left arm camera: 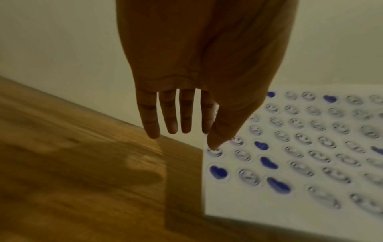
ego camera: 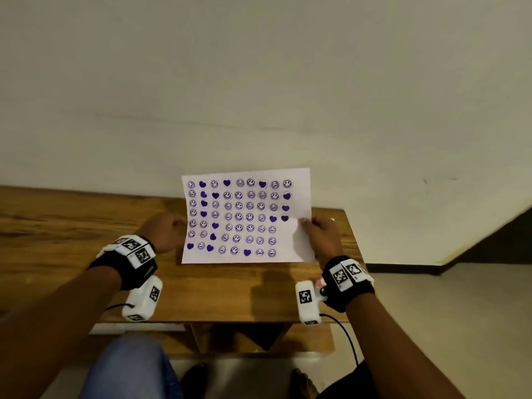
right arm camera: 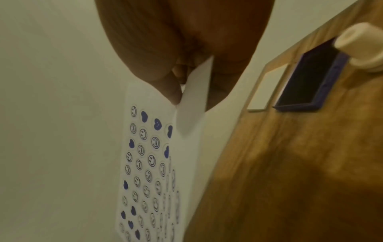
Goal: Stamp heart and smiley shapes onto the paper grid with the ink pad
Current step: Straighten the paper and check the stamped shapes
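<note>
A white paper (ego camera: 299, 240) stamped with several purple smileys and hearts is held up off the wooden table (ego camera: 86, 226), tilted toward me. My left hand (ego camera: 178, 223) holds its left edge; in the left wrist view the thumb (left arm camera: 215, 140) presses on the paper (left arm camera: 228, 203) while the other fingers (left arm camera: 167, 117) stay straight. My right hand (ego camera: 305, 223) pinches the blank right margin between thumb and fingers (right arm camera: 174, 91). The blue ink pad (right arm camera: 306, 77) lies open on the table to the right, with a white stamp (right arm camera: 360, 47) at its far end.
A pale wall rises directly behind the table. The table's right edge (ego camera: 357, 254) drops to the floor. A pale frame or lid (right arm camera: 267, 88) lies beside the ink pad. My legs and feet show below the table's front edge.
</note>
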